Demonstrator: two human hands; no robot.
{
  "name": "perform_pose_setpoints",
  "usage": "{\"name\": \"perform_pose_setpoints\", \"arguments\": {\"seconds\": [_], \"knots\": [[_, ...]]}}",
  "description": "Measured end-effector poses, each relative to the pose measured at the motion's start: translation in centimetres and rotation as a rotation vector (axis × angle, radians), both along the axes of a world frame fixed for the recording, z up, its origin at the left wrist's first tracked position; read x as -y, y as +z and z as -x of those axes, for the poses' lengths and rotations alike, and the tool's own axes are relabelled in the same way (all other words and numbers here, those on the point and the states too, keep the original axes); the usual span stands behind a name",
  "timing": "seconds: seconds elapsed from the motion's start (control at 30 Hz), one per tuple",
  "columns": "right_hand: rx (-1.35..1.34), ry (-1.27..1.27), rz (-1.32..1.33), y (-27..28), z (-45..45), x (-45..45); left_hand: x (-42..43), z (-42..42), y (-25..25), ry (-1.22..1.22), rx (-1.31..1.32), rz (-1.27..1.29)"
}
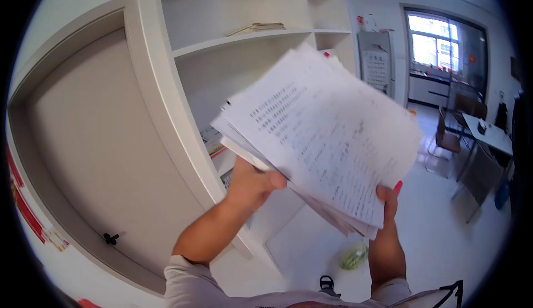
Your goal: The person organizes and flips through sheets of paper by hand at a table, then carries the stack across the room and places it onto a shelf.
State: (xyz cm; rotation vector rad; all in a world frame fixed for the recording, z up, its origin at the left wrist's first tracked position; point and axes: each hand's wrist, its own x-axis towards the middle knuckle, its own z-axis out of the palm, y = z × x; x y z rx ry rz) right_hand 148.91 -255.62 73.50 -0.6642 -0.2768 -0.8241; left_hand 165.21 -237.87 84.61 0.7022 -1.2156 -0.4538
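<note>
A thick stack of papers (333, 136), printed and written on, is held up tilted in front of me. My left hand (252, 184) grips its lower left edge, thumb on top and the other fingers hidden beneath. At the lower right corner my right hand (388, 199) is closed on the stack, its thumb lying over the top sheet. Sheets at the left and bottom edges are not aligned. Something small and red shows beside the right thumb; I cannot make out what it is.
White shelving (244, 41) stands behind the papers, with a thin pile of booklets (258, 28) on an upper shelf. A door (100, 141) is at the left. On the floor lies a green, round item (353, 256). A table (488, 134) and chairs (444, 136) stand at the right.
</note>
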Motion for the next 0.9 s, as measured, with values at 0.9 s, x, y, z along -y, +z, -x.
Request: {"name": "perform_pose_setpoints", "arguments": {"seconds": [0.9], "knots": [[-0.086,0.259,1.098,39.9,-43.6,19.9,7.0,-17.1,21.0,1.196,0.133,0.087]]}}
